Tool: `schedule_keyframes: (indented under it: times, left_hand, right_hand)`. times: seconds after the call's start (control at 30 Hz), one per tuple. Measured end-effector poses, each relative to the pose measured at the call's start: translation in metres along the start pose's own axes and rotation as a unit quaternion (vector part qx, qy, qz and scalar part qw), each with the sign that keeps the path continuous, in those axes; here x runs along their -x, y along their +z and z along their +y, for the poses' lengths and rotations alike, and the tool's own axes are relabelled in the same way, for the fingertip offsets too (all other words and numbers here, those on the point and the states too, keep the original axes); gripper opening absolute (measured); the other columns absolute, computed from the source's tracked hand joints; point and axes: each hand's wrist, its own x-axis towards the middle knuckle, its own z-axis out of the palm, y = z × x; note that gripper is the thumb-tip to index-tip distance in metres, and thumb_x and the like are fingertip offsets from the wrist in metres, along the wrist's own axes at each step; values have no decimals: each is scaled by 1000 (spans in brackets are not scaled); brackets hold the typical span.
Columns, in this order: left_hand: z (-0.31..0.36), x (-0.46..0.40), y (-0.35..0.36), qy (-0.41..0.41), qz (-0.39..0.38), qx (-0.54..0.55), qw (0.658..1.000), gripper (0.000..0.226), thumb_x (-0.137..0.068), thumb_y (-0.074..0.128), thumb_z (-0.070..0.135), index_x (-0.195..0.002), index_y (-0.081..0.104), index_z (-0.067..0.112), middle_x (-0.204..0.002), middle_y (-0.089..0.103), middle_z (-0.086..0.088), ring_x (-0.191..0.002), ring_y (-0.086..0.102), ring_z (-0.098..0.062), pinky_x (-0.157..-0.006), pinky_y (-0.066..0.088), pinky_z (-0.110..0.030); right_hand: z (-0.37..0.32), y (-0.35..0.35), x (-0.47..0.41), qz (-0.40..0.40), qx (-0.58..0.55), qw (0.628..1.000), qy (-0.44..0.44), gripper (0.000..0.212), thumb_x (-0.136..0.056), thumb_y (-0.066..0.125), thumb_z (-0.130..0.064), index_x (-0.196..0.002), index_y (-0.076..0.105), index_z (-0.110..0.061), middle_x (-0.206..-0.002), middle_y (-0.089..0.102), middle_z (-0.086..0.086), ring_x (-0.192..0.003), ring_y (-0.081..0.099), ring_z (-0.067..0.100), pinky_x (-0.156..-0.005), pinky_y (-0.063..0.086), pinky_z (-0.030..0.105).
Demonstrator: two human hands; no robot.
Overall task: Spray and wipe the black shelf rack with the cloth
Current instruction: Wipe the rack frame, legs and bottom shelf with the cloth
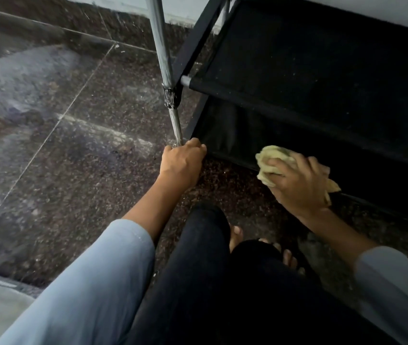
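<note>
the rack [322,78] leg [177,128] is being gripped by the left hand [183,164]; the cloth [272,161] is being clutched by the right hand [297,185] at the bottom shelf's front edge.

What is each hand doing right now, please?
Left hand: grips the rack's pole near the floor.
Right hand: holds the cloth at the bottom shelf.

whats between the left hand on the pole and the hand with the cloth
In the head view, only the front edge of the black shelf rack's bottom tier and speckled floor lie between the left hand and the right hand gripping the cloth.
</note>
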Motion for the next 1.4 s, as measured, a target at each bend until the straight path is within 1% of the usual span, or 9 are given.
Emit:
schedule_keyframes:
  times: [0.23,0.37,0.43,0.5,0.57,0.77,1.1,1.27,1.4]
  left_hand:
    - [-5,2,-1,-2,-33,40,999,41,-90,53,17,-130,51,23,-133,41,5,-110,58,-27,-93,41,-41]
    - [-3,9,2,-7,-24,47,999,59,-90,56,14,-144,32,18,-147,28,1,-122,50,-25,-98,41,-39]
    - [0,12,2,-5,-19,36,999,65,-91,52,12,-148,21,16,-151,22,-1,-128,45,-26,-100,39,-39]
    - [0,12,-1,-6,-19,31,999,67,-91,51,9,-149,18,15,-152,21,-2,-129,44,-27,-100,39,-39]
    - [-1,12,-2,-11,-29,31,999,71,-89,53,6,-150,17,15,-152,19,-1,-128,44,-28,-101,39,-40]
    - [0,11,-8,-21,-76,25,997,90,-81,65,3,-151,12,17,-155,12,0,-132,41,-26,-106,34,-40]
    - [14,12,-13,-58,-114,19,992,102,-68,79,6,-149,18,16,-154,14,-1,-132,41,-31,-106,31,-45]
    - [50,10,-12,-85,-106,13,991,87,-69,80,15,-140,30,10,-145,26,-7,-133,37,-28,-104,32,-43]
    - [105,16,8,67,-64,15,996,75,-89,55,19,-150,12,14,-158,10,-4,-145,16,-19,-113,21,-40]
  right_hand:
    - [-85,29,-92,-44,23,997,-59,19,-86,57,-36,-83,76,-33,-102,67,-18,-86,62,23,-80,31,34]
    - [-79,25,-76,-25,21,999,-38,33,-94,41,-31,-95,74,-31,-105,68,-12,-89,64,28,-80,41,38]
    - [-64,20,-55,-34,33,998,-35,21,-91,54,-25,-91,74,-30,-108,67,-11,-86,63,29,-72,44,38]
    - [-46,12,-35,-50,36,998,-8,10,-80,75,-23,-85,74,-32,-111,66,-11,-84,60,29,-71,40,38]
    - [-28,6,-13,-53,27,998,22,20,-71,83,-24,-86,74,-34,-111,66,-11,-83,58,29,-72,36,38]
    - [26,-25,47,-86,61,991,78,34,-65,85,-18,-93,73,-34,-107,67,-3,-76,57,34,-68,44,42]
    - [74,-63,101,-188,130,953,198,21,-60,83,-5,-77,75,-13,-99,66,8,-69,55,39,-67,47,48]
    - [46,-61,73,-273,97,874,389,41,-71,72,-29,-112,66,-27,-112,61,7,-95,53,34,-85,41,45]
    - [-12,-35,28,-191,18,950,245,28,-72,71,-30,-100,71,-34,-113,62,-6,-88,54,27,-77,39,40]
